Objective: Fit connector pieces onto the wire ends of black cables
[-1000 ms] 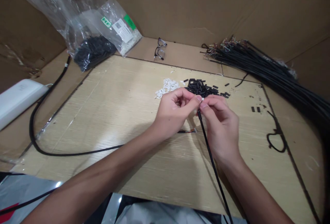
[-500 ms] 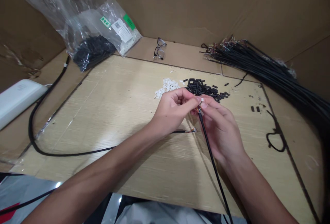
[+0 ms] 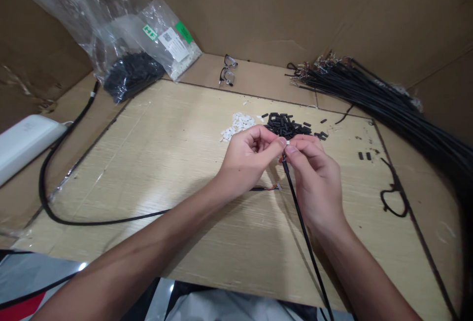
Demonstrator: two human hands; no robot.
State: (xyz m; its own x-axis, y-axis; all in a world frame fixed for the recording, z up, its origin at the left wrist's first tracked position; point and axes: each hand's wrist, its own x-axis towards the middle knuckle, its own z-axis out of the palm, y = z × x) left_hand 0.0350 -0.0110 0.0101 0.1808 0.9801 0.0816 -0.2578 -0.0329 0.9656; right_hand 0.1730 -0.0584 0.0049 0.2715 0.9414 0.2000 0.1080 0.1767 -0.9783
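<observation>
Between my two hands, at the middle of the head view, is a small white connector at the end of a black cable. My left hand pinches the connector from the left with thumb and forefinger. From the right, my right hand closes thumb and fingertips on the connector and its thin coloured wires. The fingertips partly cover the wires. Below my left hand, a second cable end with coloured wires and a white connector lies on the board. Its black cable runs leftward under my forearm.
Beyond my hands lie a pile of white connectors and a pile of short black sleeves. A bundle of black cables lies at right, plastic bags at back left, eyeglasses at the back. A white box stands left.
My right hand's fingers have shifted slightly and closed in nearer my left fingertips around the connector. Less of the connector and wires shows. My left hand has hardly moved.
</observation>
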